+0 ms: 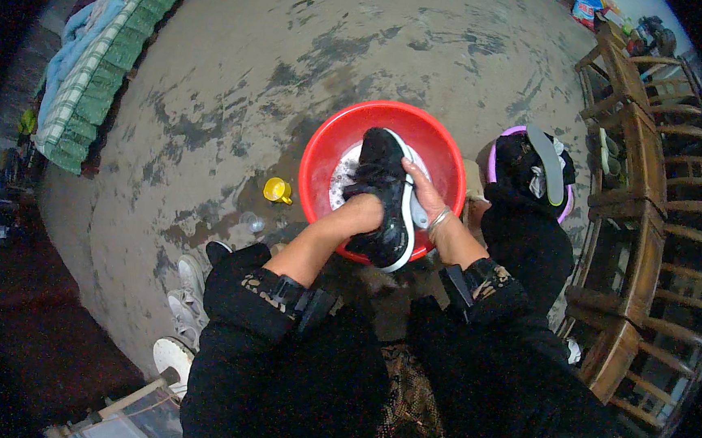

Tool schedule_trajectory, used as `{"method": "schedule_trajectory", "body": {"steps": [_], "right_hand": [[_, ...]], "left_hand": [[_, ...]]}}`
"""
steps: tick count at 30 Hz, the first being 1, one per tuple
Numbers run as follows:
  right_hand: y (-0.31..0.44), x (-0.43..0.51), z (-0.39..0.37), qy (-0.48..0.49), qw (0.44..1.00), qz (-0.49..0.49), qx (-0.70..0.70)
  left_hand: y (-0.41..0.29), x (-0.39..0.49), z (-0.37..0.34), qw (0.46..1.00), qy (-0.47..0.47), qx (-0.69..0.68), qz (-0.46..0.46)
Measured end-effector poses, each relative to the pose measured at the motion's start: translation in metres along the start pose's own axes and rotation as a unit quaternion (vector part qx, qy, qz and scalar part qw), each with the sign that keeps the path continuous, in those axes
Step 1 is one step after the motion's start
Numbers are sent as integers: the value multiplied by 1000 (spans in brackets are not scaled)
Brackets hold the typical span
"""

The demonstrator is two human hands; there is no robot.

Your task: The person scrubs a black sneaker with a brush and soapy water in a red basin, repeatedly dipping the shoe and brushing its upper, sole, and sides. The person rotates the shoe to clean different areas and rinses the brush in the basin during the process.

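A wet black shoe with a white sole (389,234) is held over a red plastic basin (326,138) that has sudsy water (340,178) in it. My left hand (365,212) reaches into the shoe's opening, and its fingers are hidden inside. Along the white sole, my right hand (424,193) grips the shoe from the right, with the thumb on the sole's edge and the other fingers mostly hidden beneath. A bracelet circles the right wrist. The shoe lies slantwise, its far end above the basin and its near end over the basin's near rim.
A yellow cup (277,190) and a clear cup (252,222) stand left of the basin. To the right, a purple basin (567,203) holds dark items and a grey insole (547,159). Wooden chairs (640,227) line the right side; light shoes (186,305) lie at lower left.
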State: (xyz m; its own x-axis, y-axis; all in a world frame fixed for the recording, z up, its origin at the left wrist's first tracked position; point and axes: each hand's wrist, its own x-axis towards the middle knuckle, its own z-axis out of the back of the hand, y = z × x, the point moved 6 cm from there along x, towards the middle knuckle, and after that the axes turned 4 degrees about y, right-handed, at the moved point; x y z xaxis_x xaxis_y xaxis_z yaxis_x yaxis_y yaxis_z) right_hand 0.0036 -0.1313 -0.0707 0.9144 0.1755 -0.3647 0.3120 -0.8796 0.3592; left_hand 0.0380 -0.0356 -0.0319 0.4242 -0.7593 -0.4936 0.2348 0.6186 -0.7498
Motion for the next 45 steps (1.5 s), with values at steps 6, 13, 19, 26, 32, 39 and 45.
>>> {"method": "schedule_trajectory", "body": {"steps": [6, 13, 19, 26, 32, 39, 45], "right_hand": [[-32, -2, -10, -40, 992, -116, -11], [-44, -8, -15, -60, 991, -122, -12], [-41, -8, -8, -57, 991, -120, 35], [-35, -10, -1, -95, 987, -124, -42], [-40, -15, -10, -108, 984, -125, -70], [-40, -5, -9, -106, 988, -103, -49], [-44, -7, -6, -81, 983, -156, -49]], "left_hand": [[16, 22, 3, 998, -55, -12, 29], [33, 31, 3, 993, -89, -42, 62], [32, 46, 4, 991, -104, -49, 72], [30, 44, -3, 990, -108, -52, 70], [52, 40, 10, 987, -118, -60, 95], [44, 55, 8, 986, -125, -62, 90], [38, 54, 2, 986, -127, -64, 87]]}}
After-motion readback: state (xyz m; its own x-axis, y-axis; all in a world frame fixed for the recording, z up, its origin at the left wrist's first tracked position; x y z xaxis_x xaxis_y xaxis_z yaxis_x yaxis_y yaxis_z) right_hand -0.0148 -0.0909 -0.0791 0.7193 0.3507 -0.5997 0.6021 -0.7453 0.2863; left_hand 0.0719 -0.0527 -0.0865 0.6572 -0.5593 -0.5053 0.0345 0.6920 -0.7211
